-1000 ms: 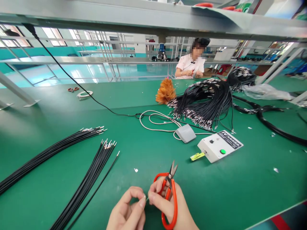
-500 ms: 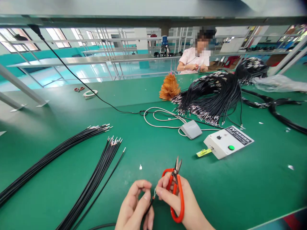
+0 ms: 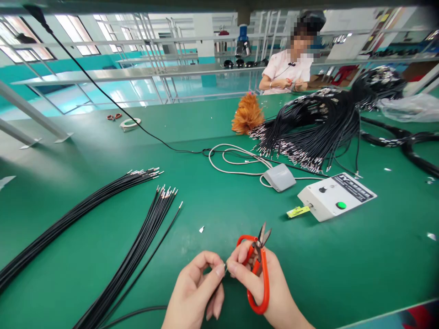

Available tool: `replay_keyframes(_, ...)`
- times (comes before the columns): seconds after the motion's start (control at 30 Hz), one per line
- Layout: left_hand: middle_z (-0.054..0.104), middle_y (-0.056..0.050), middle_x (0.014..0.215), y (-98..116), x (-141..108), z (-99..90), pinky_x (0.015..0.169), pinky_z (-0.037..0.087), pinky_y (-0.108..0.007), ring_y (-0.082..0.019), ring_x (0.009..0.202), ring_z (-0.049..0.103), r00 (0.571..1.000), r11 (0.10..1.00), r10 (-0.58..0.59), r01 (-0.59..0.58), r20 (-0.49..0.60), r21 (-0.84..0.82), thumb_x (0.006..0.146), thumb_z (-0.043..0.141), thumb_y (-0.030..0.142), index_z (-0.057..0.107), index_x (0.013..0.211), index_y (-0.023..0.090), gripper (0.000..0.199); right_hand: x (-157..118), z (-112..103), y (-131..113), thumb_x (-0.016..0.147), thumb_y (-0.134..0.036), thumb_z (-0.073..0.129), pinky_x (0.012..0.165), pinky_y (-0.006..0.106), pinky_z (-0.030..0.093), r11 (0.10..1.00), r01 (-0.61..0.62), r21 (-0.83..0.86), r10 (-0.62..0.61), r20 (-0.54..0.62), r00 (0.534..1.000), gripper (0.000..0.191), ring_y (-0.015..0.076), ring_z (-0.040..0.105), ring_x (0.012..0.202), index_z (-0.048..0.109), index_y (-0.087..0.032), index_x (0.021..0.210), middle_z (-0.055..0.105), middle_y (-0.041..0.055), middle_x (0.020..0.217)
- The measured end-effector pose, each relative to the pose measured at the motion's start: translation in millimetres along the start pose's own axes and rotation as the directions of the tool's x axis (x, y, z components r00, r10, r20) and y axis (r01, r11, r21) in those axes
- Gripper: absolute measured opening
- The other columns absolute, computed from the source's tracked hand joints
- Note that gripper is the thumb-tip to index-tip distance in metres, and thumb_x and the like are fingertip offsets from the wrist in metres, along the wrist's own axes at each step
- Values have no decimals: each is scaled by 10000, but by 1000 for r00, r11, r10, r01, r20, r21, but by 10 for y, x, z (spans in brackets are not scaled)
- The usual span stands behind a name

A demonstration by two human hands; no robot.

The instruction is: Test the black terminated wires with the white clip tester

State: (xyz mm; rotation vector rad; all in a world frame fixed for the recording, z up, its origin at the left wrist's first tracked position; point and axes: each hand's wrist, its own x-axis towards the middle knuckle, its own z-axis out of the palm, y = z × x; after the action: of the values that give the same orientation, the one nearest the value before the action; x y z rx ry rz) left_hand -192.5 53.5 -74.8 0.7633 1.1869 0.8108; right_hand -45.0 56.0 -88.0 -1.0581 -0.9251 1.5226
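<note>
My left hand [image 3: 197,288] pinches a black cable [image 3: 144,310] close to its stripped end, between thumb and forefinger. The cable's tail runs out to the left below the hand. My right hand [image 3: 279,290] carries scissors [image 3: 266,278] with red handles, their blades pointing up and slightly apart. Its thumb and forefinger also pinch the thin wires at the cable's end. Both hands' fingertips almost meet there, and they mostly cover the wires. To the left lie a bundle of black cables [image 3: 137,256] with bare ends and a single cable [image 3: 157,250] beside it.
Another cable bundle [image 3: 78,212] lies farther left. A white box [image 3: 329,201] with a green button and a grey pedal [image 3: 279,177] stand at the right. Behind are a large cable heap [image 3: 308,123], an orange duster [image 3: 247,114] and a tape roll [image 3: 130,124]. A person [image 3: 288,73] sits opposite.
My left fingertips have moved up over the cable's stripped end, hiding wires that showed before. The right hand still holds the scissors. The whole view has shifted slightly.
</note>
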Motion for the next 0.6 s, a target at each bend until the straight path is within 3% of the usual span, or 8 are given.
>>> replay_keyframes(0.2,591,28,705,142,-34,-8,357,323,-167,-69,385,532,996,981,-20,36,82,-192,793,706,454,555,778,173,319,6,60,-68,709,-347,785,614,256,475,997,7,74,-6,-18,1000,326,124,557,612,492,-204,692,608,-10,682)
replay_keyframes(0.33,587,31,590,173,-39,-44,401,390,-176,-97,413,573,989,985,-75,93,127,-145,750,758,438,601,817,151,334,6,56,-57,700,-329,789,609,249,476,998,13,69,-12,-26,1000,312,120,554,604,503,-205,685,612,-15,674)
replay_keyframes(0.5,581,18,428,133,-63,-60,406,320,-159,-63,358,459,985,995,-100,103,138,-13,735,758,439,585,748,145,342,-15,43,-49,727,-285,765,605,233,463,997,29,74,-28,-12,1000,276,111,547,614,503,-204,699,602,-25,683)
replay_keyframes(0.6,528,52,409,91,-79,-21,411,286,-158,-55,362,416,995,997,-50,45,82,68,707,767,384,558,726,156,310,-42,60,-59,719,-253,773,617,224,461,998,14,56,-13,-4,1000,273,106,551,629,505,-203,704,605,-28,703)
